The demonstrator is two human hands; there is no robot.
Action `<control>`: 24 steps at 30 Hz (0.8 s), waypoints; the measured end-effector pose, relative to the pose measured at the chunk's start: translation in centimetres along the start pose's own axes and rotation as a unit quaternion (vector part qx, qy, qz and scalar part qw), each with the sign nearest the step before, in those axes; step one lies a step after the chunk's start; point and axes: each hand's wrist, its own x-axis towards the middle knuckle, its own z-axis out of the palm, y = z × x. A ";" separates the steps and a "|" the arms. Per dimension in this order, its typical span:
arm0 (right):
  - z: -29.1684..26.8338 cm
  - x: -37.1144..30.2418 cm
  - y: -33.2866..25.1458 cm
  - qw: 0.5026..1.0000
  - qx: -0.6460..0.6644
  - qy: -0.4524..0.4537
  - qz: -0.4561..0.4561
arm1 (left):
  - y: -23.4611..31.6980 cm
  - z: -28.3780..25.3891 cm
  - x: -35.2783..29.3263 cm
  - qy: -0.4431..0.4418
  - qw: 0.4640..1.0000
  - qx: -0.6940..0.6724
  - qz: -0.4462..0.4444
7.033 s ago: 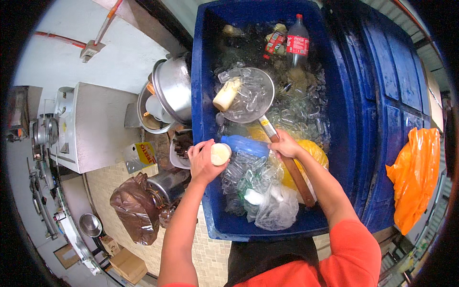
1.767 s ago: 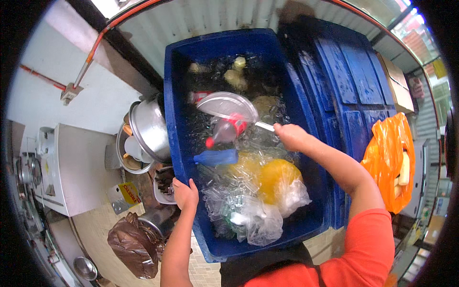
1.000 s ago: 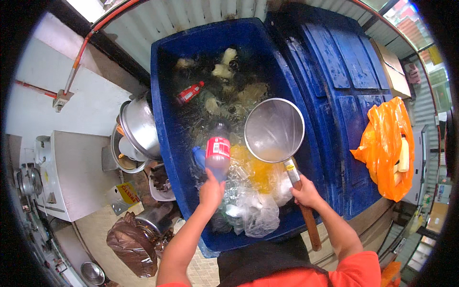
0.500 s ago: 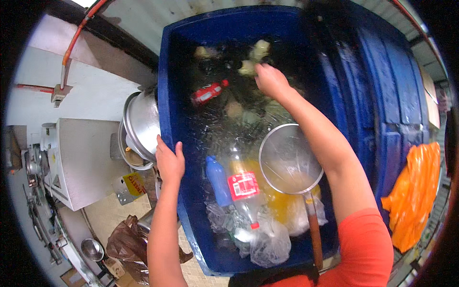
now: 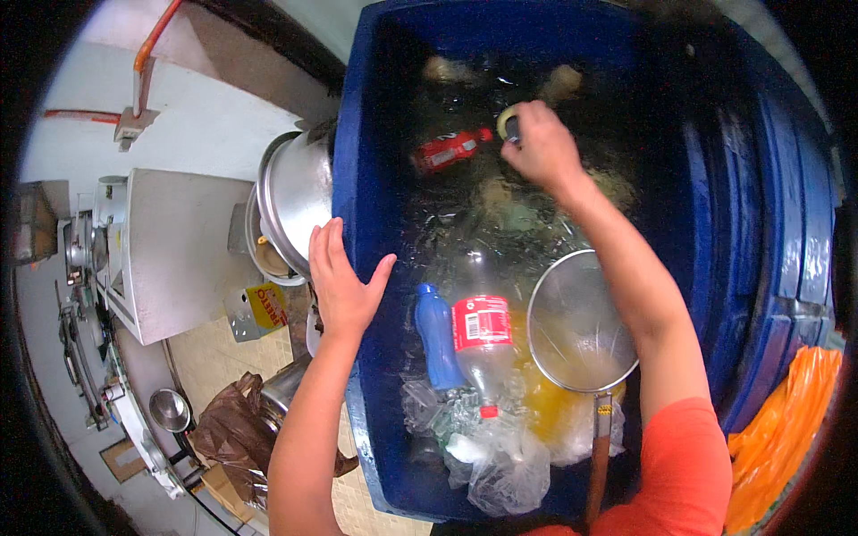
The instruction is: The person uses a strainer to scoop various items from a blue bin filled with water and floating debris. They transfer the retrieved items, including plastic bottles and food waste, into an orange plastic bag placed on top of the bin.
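Note:
My right hand (image 5: 547,150) is closed on a small pale yellow thing with a round rim and dark middle (image 5: 508,122), over the dark water in a big blue tub (image 5: 356,161). I cannot make out its kind. Fingers spread, my left hand (image 5: 344,284) rests against the tub's left rim. A red-labelled bottle (image 5: 450,151) floats left of my right hand, and blurred pale lumps (image 5: 561,82) lie beyond it. Nearer me are a clear bottle with a red label (image 5: 482,323), a blue bottle (image 5: 437,338) and a round mesh strainer (image 5: 583,322) with a wooden handle, under my right forearm.
Crumpled clear plastic bags (image 5: 509,469) and yellow plastic (image 5: 548,397) fill the tub's near end. Metal pots (image 5: 299,192) stand against its left side, beside a white cabinet (image 5: 183,250). A brown bag (image 5: 228,420) lies lower left, and an orange plastic sheet (image 5: 786,438) hangs at right.
The view has shifted, so the tub sits farther right. My right hand, earlier reaching to a pale yellow piece, now grips one with its rim showing. My left hand stays at the rim.

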 end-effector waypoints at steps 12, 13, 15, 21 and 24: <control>-1.7 -6.2 -19.4 0.919 0.369 -0.137 -0.029 | 0.5 -1.1 0.8 -0.134 0.989 0.004 0.066; -1.4 -6.1 -19.3 0.914 0.373 -0.148 -0.055 | 0.3 -0.9 0.7 -0.103 0.992 -0.018 0.067; -1.2 -4.6 -17.3 0.866 0.436 -0.170 -0.178 | -0.1 -0.5 0.7 -0.091 0.991 -0.046 0.082; 1.5 7.9 4.8 0.992 0.094 0.027 0.083 | -0.3 -0.1 1.1 -0.037 0.990 -0.096 0.095; 4.5 11.4 18.5 0.968 -0.078 0.151 0.185 | -0.4 0.0 1.3 -0.081 0.991 -0.064 0.086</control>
